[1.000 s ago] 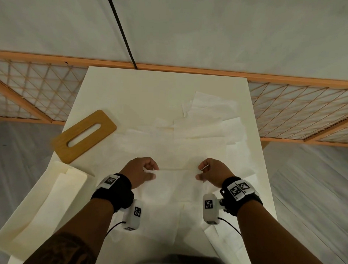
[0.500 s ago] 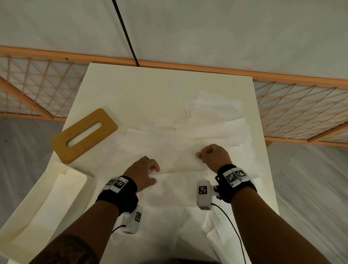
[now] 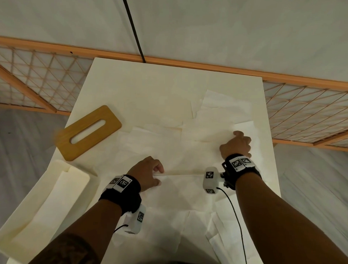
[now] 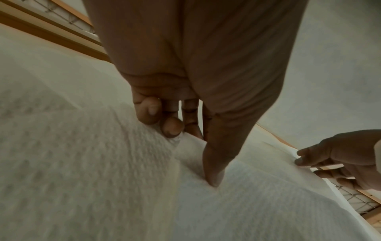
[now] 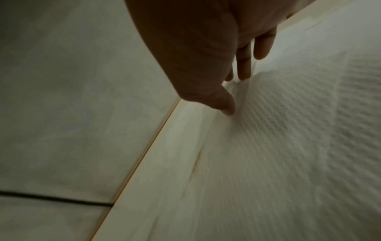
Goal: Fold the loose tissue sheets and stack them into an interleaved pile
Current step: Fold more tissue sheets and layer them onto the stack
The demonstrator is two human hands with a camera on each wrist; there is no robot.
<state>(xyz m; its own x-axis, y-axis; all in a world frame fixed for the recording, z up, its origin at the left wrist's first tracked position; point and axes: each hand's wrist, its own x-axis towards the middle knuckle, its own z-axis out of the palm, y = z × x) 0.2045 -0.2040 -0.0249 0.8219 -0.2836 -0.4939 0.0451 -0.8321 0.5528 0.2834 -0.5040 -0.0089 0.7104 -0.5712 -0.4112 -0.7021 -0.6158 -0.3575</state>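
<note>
A white embossed tissue sheet (image 3: pixel 188 156) lies across the middle of the cream table (image 3: pixel 151 87), among other flat sheets. Its near edge forms a straight fold line. My left hand (image 3: pixel 159 175) pinches the left end of that fold, thumb pressed on the paper and fingers curled over the crease, as the left wrist view shows up close (image 4: pixel 191 154). My right hand (image 3: pixel 235 134) is further back at the sheet's far right corner. There its thumb and fingertips (image 5: pixel 245 73) nip the tissue (image 5: pixel 288 130) edge beside the table's right rim.
A wooden lid with a long slot (image 3: pixel 90 133) lies at the left. Nearer me, a white open box (image 3: pixel 38 206) overhangs the table's left edge. More loose sheets lie at the back right (image 3: pixel 219 109) and front right (image 3: pixel 224 242). A lattice screen (image 3: pixel 308 112) stands behind.
My right hand has left the right end of the near fold and gone forward and right to the sheet's far corner. My left hand has stayed at the fold's left end.
</note>
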